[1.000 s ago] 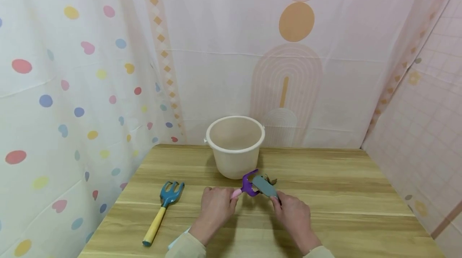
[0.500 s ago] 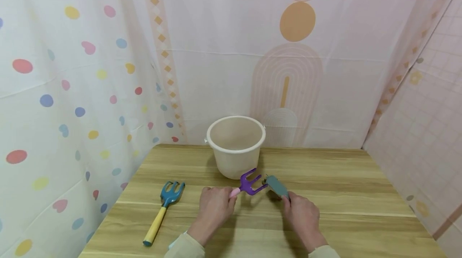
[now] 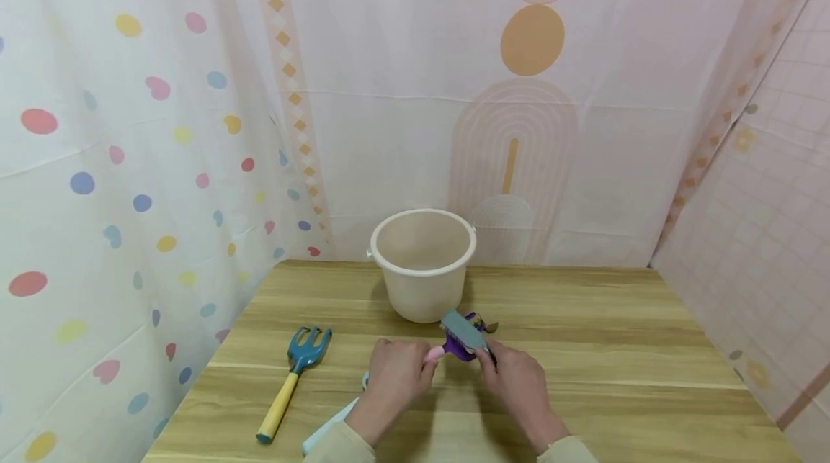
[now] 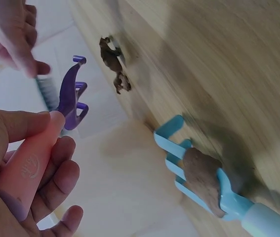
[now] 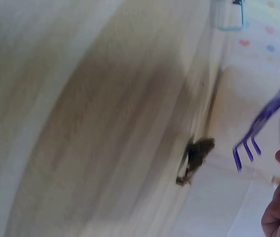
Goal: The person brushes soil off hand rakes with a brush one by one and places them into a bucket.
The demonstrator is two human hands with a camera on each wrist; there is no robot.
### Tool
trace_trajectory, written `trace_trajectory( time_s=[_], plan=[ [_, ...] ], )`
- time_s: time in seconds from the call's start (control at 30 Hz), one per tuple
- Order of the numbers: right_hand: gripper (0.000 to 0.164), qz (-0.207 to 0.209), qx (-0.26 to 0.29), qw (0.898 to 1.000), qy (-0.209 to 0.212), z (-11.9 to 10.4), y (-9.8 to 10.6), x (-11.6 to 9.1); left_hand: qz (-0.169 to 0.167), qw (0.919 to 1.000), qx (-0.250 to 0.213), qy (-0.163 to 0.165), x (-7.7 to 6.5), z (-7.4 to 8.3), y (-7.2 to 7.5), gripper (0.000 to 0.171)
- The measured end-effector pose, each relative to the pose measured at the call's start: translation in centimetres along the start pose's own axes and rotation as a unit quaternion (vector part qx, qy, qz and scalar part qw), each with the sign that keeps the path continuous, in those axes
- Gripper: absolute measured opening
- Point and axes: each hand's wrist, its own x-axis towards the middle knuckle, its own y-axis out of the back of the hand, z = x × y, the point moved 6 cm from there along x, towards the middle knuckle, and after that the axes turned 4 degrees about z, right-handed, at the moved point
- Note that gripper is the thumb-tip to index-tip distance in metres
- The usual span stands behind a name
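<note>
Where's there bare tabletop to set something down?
The table is bare from the right hand out to its right edge, and at the back right beside the bucket. It's crowded in front of the bucket: purple fork, brush, brown clump. Front left holds the yellow-handled fork and, by the left hand, a light-blue fork.
</note>
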Motion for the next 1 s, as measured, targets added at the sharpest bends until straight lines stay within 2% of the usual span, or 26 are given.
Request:
trace_trajectory(
  time_s=[0.17, 0.37, 0.57, 0.7, 0.8, 0.9, 1.0],
  plan=[
    [0.014, -0.014, -0.029, 0.999, -0.042, 0.8, -0.2, 0.0, 0.014, 0.9999, -0.007, -0.006, 0.0, 0.5, 0.4, 0.033],
    [0.016, -0.037, -0.039, 0.996, -0.07, 1.6, 0.0, 0.1, 0.007, 0.9999, -0.011, -0.006, -0.1, 0.7, 0.4, 0.032],
    [0.017, -0.026, -0.052, 0.994, -0.094, 2.7, 0.3, 0.0, 0.0, 1.0, -0.008, 0.005, -0.1, 0.4, 0.3, 0.03],
    [0.019, -0.037, -0.052, 0.992, -0.11, 3.3, 0.5, 0.0, -0.011, 0.9999, -0.003, 0.012, -0.2, -0.1, 0.0, 0.026],
    [0.017, -0.03, -0.036, 0.995, -0.091, 2.6, 0.6, 0.1, -0.022, 0.9995, 0.003, 0.021, -0.1, -0.6, -0.4, 0.024],
    [0.012, -0.024, 0.007, 0.999, -0.039, 1.2, 0.5, 0.0, -0.033, 0.999, 0.004, 0.03, 0.0, -0.8, -0.6, 0.026],
    [0.016, -0.039, 0.043, 0.998, 0.0, 0.2, 0.0, -0.3, -0.039, 0.9984, -0.001, 0.041, 0.1, -1.0, -0.6, 0.028]
  ],
)
